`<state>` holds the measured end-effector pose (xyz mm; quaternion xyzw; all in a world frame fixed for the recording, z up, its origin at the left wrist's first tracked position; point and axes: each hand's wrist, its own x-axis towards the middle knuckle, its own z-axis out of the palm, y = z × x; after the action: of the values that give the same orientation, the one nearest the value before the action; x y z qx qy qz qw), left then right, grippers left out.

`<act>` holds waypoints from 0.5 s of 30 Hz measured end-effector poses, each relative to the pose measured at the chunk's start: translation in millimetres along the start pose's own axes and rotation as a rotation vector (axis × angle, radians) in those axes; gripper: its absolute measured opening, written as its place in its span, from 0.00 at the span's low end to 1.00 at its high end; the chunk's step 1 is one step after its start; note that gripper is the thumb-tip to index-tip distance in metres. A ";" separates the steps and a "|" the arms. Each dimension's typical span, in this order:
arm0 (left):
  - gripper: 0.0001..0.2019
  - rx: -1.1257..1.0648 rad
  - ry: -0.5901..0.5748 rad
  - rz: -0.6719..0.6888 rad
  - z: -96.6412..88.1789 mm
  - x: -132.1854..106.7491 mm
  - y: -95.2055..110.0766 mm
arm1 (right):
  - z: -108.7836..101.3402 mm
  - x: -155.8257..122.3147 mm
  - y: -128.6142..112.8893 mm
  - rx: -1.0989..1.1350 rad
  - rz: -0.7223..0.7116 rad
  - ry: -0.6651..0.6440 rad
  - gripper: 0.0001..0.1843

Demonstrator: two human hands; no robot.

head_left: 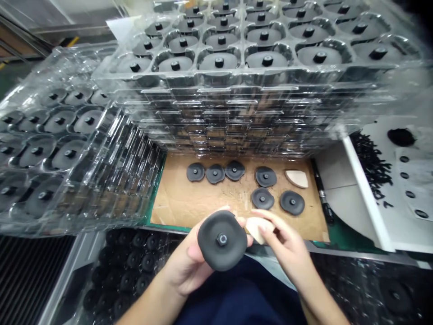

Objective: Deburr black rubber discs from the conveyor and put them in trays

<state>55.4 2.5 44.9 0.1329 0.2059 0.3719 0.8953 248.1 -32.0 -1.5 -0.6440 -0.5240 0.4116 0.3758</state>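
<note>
Black disc (222, 240) over cardboard (176, 198), trays (237, 113) around

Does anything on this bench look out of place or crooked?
The left stack of clear trays looks tilted, layers splayed. One pale wedge lies among dark discs on the cardboard, matching the piece in the right hand. The disc in the left hand looks undamaged.

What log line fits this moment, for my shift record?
left hand: holds disc | right hand: holds pad | board: six loose discs
</note>
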 end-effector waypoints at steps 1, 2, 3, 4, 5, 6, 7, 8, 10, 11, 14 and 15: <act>0.27 -0.002 0.001 -0.008 0.3 1.3 0.1 | -0.2 -2.6 3.2 -0.005 0.030 -0.015 0.14; 0.26 -0.002 -0.001 -0.021 0.9 2.7 0.2 | -2.4 -4.4 2.6 -0.018 0.046 -0.013 0.15; 0.26 -0.001 -0.002 -0.038 1.7 4.0 0.2 | -6.3 -5.7 -2.1 -0.035 0.045 0.016 0.15; 0.27 0.003 -0.002 -0.053 2.8 5.2 0.0 | -11.5 -7.0 -10.6 -0.055 0.025 0.070 0.14; 0.27 0.007 -0.002 -0.060 4.0 6.2 -0.5 | -17.1 -8.3 -22.1 -0.077 -0.019 0.135 0.13; 0.27 0.011 -0.002 -0.062 5.5 6.9 -1.3 | -22.0 -9.5 -35.5 -0.099 -0.086 0.199 0.13; 0.27 0.013 -0.004 -0.062 7.0 7.5 -2.3 | -25.6 -10.3 -49.5 -0.120 -0.181 0.258 0.13; 0.27 0.018 -0.007 -0.058 8.5 7.7 -3.6 | -27.3 -10.4 -62.6 -0.135 -0.306 0.300 0.14; 0.28 0.044 -0.009 -0.059 10.4 7.3 -6.0 | -25.2 -7.3 -81.7 -0.154 -0.600 0.287 0.14; 0.28 0.068 -0.002 -0.062 10.4 6.7 -7.0 | -22.5 -4.2 -86.9 -0.163 -0.711 0.221 0.13; 0.28 0.128 0.064 -0.051 6.4 4.2 -8.7 | -14.8 6.4 -88.8 -0.228 -0.717 -0.060 0.13; 0.27 0.133 0.088 -0.042 4.6 3.6 -9.2 | -13.0 8.7 -87.9 -0.274 -0.651 -0.107 0.14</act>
<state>65.5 -1.6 44.4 0.1713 0.2719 0.3439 0.8823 228.9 -9.3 82.8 -0.4652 -0.7710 0.2292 0.3696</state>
